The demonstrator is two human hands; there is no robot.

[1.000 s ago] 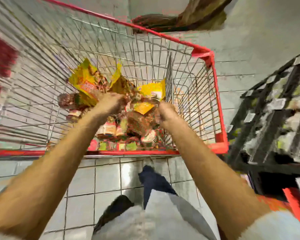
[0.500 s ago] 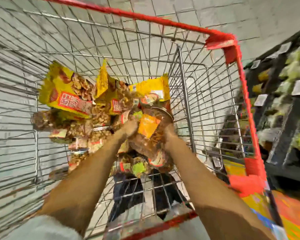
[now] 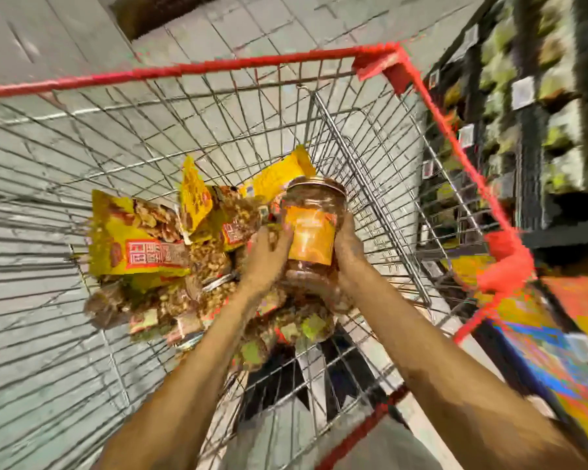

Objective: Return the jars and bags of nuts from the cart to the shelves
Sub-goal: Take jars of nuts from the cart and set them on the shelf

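Observation:
A clear jar of nuts [image 3: 311,228] with an orange label is held upright above the pile in the wire cart [image 3: 370,140]. My left hand [image 3: 265,254] grips its left side and my right hand [image 3: 345,245] grips its right side. Beneath and to the left lie yellow bags of nuts [image 3: 133,239] and several clear packs and jars of nuts [image 3: 170,300] heaped on the cart's floor. The jar's bottom is hidden by my fingers.
The cart has a red rim [image 3: 190,67] and a wire divider [image 3: 364,212] just right of the jar. Dark shelves [image 3: 530,137] with pale packets and price tags stand at the right. Colourful packages [image 3: 564,337] lie low at the right. Grey floor tiles surround the cart.
Both hands have closed around the orange-label jar and raised it out of the pile. The view has shifted forward over the cart.

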